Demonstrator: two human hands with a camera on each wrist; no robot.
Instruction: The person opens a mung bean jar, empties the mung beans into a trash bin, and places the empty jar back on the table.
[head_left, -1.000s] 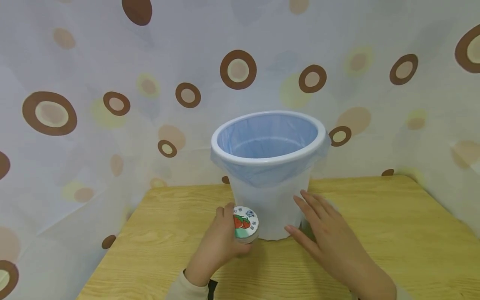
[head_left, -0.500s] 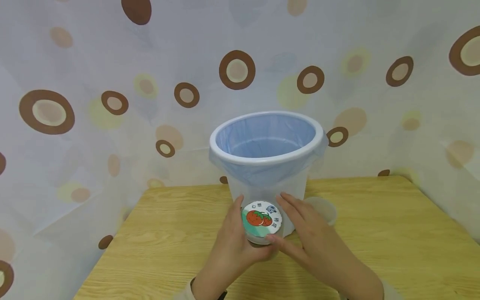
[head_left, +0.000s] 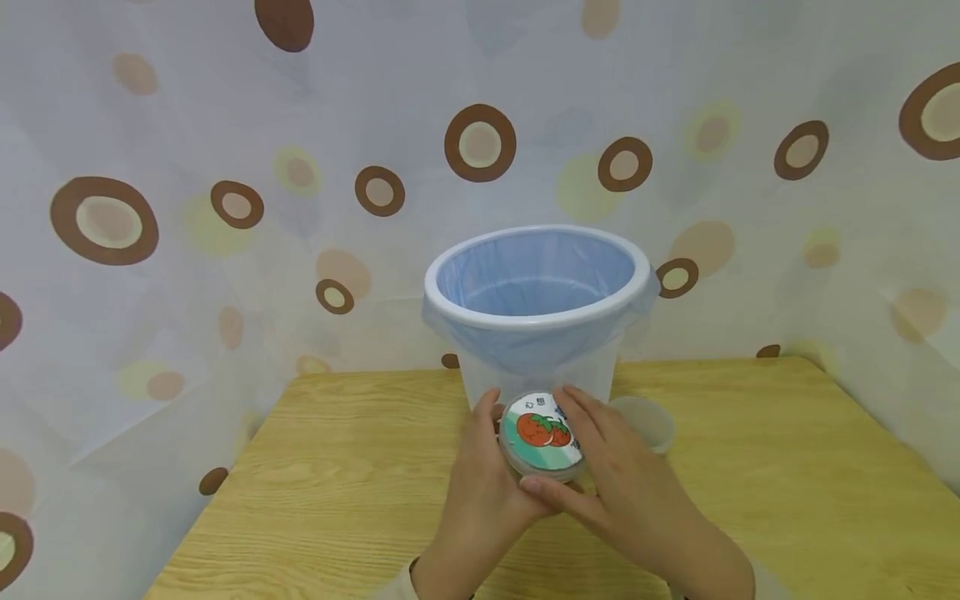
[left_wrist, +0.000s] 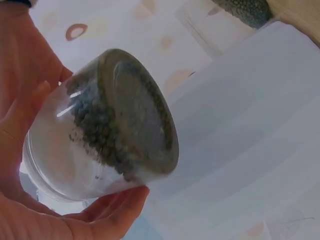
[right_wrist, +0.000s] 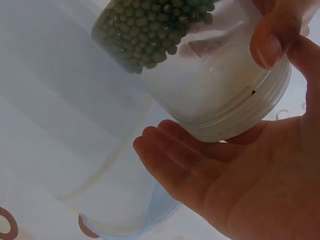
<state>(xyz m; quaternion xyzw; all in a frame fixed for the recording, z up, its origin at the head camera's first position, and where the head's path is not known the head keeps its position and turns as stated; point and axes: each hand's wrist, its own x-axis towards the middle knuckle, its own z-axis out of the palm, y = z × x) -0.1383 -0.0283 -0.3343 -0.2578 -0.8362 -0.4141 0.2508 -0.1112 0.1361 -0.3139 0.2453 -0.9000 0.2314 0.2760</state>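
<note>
The jar (left_wrist: 60,155) is a clear, smooth, glossy cylinder with a rounded shoulder at its base. Small, round, green beans (right_wrist: 150,32) fill part of it, heaped unevenly against the base. Its round lid (head_left: 542,442) carries a printed label in white and green, with two red fruits and dark characters. The bin (head_left: 525,320) is smooth and pale, flares to a thick white oval rim, and has a thin, wrinkled blue liner (head_left: 517,346) folded over its edge. Wood grain runs across the table (head_left: 345,492) beneath the hands.

The jar sits tilted between both palms, raised off the table, its lid facing back toward the wrists and the bin standing just beyond the fingertips. A translucent round container (head_left: 649,423) lies beyond the right hand's knuckles, partly hidden by it.

The left hand (head_left: 487,483) is curled about the jar's side. The right hand (head_left: 626,475) is bent into a wide grip at the lid end, fingers over the far edge and thumb at the near edge.
</note>
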